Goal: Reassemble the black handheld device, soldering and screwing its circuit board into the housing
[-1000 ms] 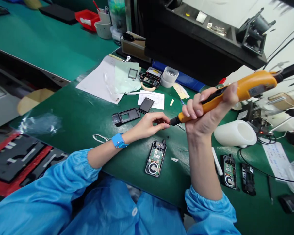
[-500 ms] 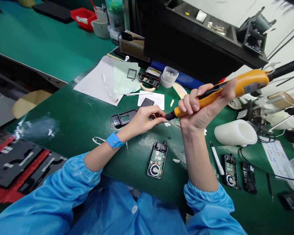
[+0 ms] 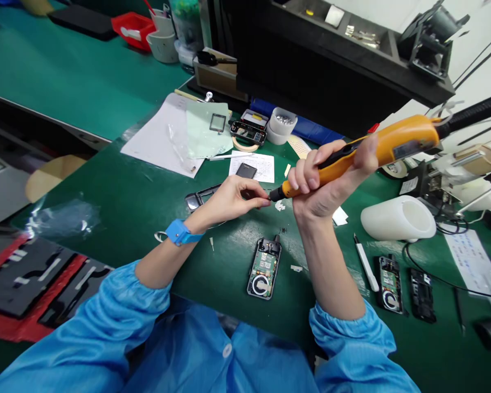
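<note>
My right hand (image 3: 331, 174) is wrapped round a yellow electric screwdriver (image 3: 405, 141), its black nose pointing down to the left. At that nose, my left hand (image 3: 239, 199) pinches with thumb and fingertips; whatever lies between them is too small to make out. A blue band (image 3: 180, 232) is on the left wrist. Below the hands, an opened handheld radio (image 3: 265, 267) with its circuit board showing lies on the green bench (image 3: 229, 278). Partly hidden behind my left hand is a dark device casing (image 3: 196, 201).
To the right lie a white pen (image 3: 366, 263), a second opened radio (image 3: 389, 284), a black casing part (image 3: 423, 295) and a white cylinder (image 3: 397, 218). A screw cup (image 3: 282, 124) stands at the back. Red-edged black trays (image 3: 24, 278) are at left.
Both hands, with the screwdriver, have shifted slightly left. My left hand now covers more of the dark casing behind it. The view has moved a little.
</note>
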Demonstrator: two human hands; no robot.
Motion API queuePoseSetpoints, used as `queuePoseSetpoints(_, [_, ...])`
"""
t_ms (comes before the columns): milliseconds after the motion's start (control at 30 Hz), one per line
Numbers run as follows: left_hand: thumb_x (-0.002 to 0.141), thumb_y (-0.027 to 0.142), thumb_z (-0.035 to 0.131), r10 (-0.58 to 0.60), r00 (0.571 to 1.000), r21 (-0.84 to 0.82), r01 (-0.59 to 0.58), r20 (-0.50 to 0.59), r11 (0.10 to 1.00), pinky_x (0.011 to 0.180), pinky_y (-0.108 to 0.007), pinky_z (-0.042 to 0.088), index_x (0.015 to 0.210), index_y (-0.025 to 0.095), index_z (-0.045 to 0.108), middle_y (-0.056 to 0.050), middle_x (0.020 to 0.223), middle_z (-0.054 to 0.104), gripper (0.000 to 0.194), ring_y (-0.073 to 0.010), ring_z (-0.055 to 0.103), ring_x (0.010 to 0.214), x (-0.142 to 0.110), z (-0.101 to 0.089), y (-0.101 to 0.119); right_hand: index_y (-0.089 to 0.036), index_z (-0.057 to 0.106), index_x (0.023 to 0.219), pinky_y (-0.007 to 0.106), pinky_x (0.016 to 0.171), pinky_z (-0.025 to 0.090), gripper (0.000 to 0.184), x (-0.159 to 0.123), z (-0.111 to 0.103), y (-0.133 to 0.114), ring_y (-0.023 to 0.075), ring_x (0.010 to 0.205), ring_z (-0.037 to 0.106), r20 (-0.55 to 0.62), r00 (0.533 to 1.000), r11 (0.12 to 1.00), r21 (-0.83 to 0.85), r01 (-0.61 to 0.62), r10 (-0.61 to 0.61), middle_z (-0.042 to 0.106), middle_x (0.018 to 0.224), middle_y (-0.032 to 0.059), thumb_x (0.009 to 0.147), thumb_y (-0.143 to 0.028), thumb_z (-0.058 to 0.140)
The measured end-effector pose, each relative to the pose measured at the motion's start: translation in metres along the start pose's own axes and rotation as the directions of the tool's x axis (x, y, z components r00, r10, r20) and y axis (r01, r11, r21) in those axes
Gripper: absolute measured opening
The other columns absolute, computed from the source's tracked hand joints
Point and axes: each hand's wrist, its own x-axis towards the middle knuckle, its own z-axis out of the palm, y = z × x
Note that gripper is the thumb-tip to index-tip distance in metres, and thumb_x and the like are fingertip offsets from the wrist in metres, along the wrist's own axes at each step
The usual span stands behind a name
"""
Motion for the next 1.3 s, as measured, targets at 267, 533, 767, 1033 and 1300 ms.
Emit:
queuePoseSetpoints(267, [0.097,0.027,0.081,0.005,0.999,0.409,-0.025,0.050,0.912,0.082,-0.035,0.060,0.121,0.016,0.076,-0.011,0.112,0.082,0.026,-0.0260,0.078,0.094,-0.002,0.016,-0.015,-0.029,0.052,0.056,0.030,0.037,0.026,0.060,0.012,-0.013,0.033,0.0084,0.036,0.025,-0.014,0.989,0.978,-0.150,-0.145,0.144,0.033,0.044,-0.0083,0.075,-0.077,0.083])
queuePoseSetpoints(533, [0.103,0.029,0.074,0.021,0.985,0.478,-0.101,0.170,0.872,0.083,-0.034,0.059,0.112,0.020,0.074,-0.007,0.103,0.080,0.013,-0.0266,0.078,0.095,-0.007,0.027,-0.016,-0.025,0.053,0.053,0.027,0.038,0.030,0.058,0.013,-0.023,0.046,0.0078,0.038,0.035,-0.005,0.987,0.959,-0.236,-0.157,0.160,0.041,0.044,-0.0074,0.075,-0.068,0.086])
queuePoseSetpoints(767, [0.103,0.029,0.074,0.015,0.979,0.494,-0.116,0.205,0.862,0.082,-0.033,0.059,0.113,0.021,0.073,-0.007,0.105,0.079,0.013,-0.0261,0.078,0.097,-0.008,0.033,-0.018,-0.026,0.054,0.054,0.027,0.040,0.031,0.051,0.015,-0.028,0.046,0.0079,0.039,0.037,-0.047,0.992,0.963,-0.240,-0.121,0.113,0.043,0.044,-0.0075,0.076,-0.060,0.084])
queuePoseSetpoints(1033, [0.103,0.029,0.074,0.002,0.981,0.507,-0.103,0.195,0.856,0.081,-0.033,0.059,0.113,0.020,0.073,-0.007,0.104,0.078,0.013,-0.0255,0.077,0.095,-0.008,0.037,-0.019,-0.025,0.054,0.052,0.026,0.040,0.030,0.053,0.014,-0.027,0.047,0.0073,0.039,0.037,-0.036,0.992,0.971,-0.206,-0.123,0.118,0.044,0.044,-0.0071,0.074,-0.062,0.085])
queuePoseSetpoints(1300, [0.104,0.033,0.076,0.006,0.987,0.496,-0.086,0.162,0.864,0.077,-0.032,0.056,0.111,0.019,0.074,-0.005,0.101,0.075,0.015,-0.0222,0.074,0.086,-0.007,0.038,-0.017,-0.024,0.056,0.053,0.025,0.034,0.025,0.054,0.008,-0.018,0.035,0.0057,0.034,0.031,0.034,0.986,0.986,-0.051,-0.158,0.160,0.041,0.042,-0.0086,0.073,-0.059,0.091])
